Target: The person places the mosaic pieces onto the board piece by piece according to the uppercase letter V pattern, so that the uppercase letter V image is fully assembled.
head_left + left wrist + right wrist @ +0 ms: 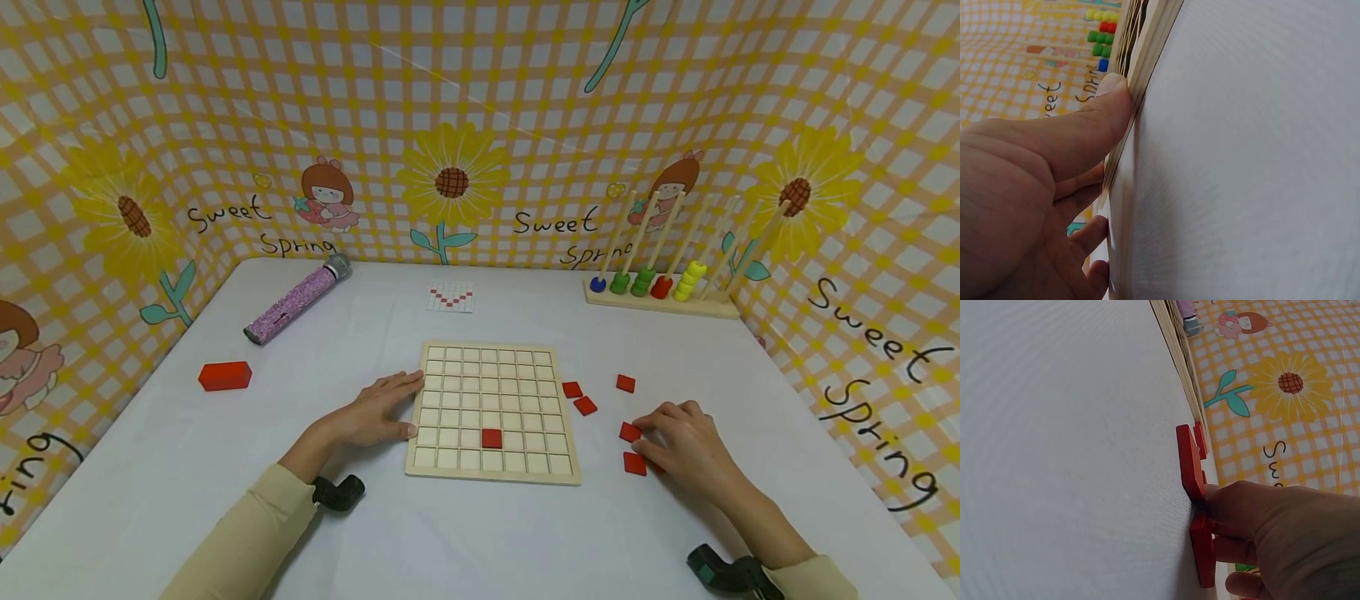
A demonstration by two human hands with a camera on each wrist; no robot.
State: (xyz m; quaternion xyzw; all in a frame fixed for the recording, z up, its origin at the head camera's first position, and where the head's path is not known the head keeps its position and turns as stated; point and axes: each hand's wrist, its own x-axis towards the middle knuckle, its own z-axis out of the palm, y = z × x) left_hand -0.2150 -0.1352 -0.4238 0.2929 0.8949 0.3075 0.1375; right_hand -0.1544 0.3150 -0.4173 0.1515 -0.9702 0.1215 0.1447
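Note:
A square wooden grid board [450,392] lies flat on the table with one red square tile [491,438] in a lower cell. Along its left edge rests my left hand [367,410], fingers extended and thumb [1107,115] touching the side of the frame. To the right of the board, my right hand [686,446] has thumb and index finger at a loose red tile [629,432], pinching its right side. Another red tile [634,463] lies just below, and one more shows partly under the hand. Three further tiles, including one [626,383], lie nearer the board and behind.
At the back centre lies a small pattern card [450,297] with red squares in a V. A bead-peg counting stand [660,300] stands back right. On the left are a purple glittery tube [296,302] and a red block [225,376]. A patterned cloth surrounds the table.

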